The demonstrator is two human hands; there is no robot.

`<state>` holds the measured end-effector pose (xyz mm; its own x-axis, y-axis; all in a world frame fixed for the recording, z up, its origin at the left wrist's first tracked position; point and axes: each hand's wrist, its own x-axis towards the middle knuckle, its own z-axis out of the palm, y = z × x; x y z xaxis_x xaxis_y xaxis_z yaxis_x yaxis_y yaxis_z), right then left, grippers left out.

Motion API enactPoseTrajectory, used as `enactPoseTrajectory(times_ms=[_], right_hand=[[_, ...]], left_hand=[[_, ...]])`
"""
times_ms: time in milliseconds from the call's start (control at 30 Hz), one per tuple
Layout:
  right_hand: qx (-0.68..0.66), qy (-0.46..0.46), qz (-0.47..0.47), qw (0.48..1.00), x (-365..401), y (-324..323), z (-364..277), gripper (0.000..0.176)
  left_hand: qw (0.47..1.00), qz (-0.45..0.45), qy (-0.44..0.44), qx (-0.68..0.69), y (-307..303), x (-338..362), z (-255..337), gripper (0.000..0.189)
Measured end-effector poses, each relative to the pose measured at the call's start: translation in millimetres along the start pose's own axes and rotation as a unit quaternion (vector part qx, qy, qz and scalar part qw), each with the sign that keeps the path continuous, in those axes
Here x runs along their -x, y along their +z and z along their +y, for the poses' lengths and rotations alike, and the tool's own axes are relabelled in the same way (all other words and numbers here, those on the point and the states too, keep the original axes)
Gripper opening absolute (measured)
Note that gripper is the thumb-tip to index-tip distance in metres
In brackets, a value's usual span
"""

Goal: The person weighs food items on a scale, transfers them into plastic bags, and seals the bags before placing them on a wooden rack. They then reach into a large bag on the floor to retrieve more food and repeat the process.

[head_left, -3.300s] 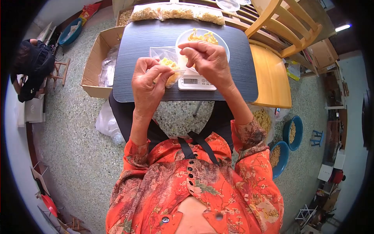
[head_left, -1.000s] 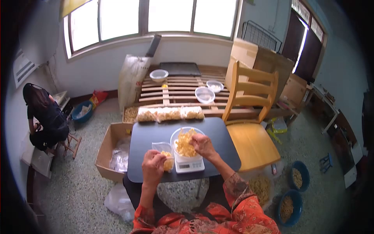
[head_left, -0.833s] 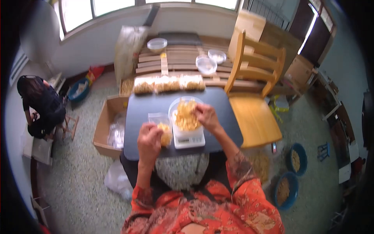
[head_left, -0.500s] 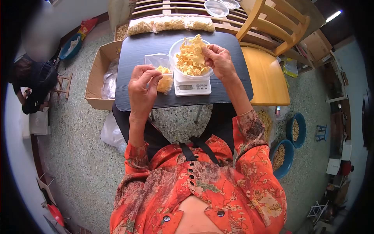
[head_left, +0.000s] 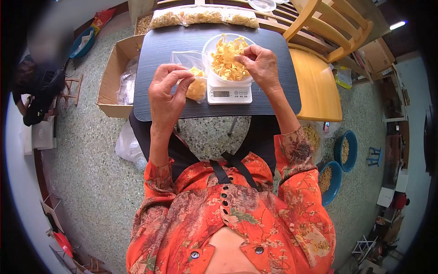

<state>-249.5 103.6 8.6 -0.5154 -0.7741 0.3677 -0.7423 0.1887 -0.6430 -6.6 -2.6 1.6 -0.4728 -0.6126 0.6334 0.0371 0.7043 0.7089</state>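
My left hand (head_left: 168, 93) is closed, thumb and fingers pinching the edge of a small clear plastic bag (head_left: 196, 90) part filled with yellow dried pieces. To its right, a white digital kitchen scale (head_left: 229, 94) carries a translucent white bowl (head_left: 207, 51). Crinkled pale-yellow dried pieces (head_left: 228, 59) are heaped in that bowl. Over the bowl's right side, my right hand (head_left: 261, 68) pinches some of these pieces between thumb and fingers. The scale's display is lit, but its digits are too small to read.
The dark table (head_left: 157, 50) holds several filled bags (head_left: 205, 17) along its far edge. A cardboard box (head_left: 109, 86) stands left, a wooden chair (head_left: 315, 86) right. Blue basins (head_left: 336, 187) sit on the floor at right. Another person (head_left: 43, 82) is at far left.
My right hand has lowered slightly, and the dried pieces it holds sit lower in the bowl. The view has shifted a little. My left hand stays at the bag.
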Motion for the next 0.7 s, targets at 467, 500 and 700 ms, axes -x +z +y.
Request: enactPoseTrajectory(times_ms=[467, 500, 700], right_hand=[[-0.169, 0.07, 0.054, 0.982, -4, -2, 2, 0.016], [-0.259, 0.111, 0.049, 0.958, -6, -4, 4, 0.015], [-0.533, 0.204, 0.055, 0.819, -9, -2, 13, 0.012]], left_hand=[[1.0, 0.009, 0.001, 0.002, -5, -1, 4, 0.012], [1.0, 0.011, 0.002, 0.002, -5, -1, 3, 0.012], [1.0, 0.003, 0.011, -0.008, -2, -3, -2, 0.012]])
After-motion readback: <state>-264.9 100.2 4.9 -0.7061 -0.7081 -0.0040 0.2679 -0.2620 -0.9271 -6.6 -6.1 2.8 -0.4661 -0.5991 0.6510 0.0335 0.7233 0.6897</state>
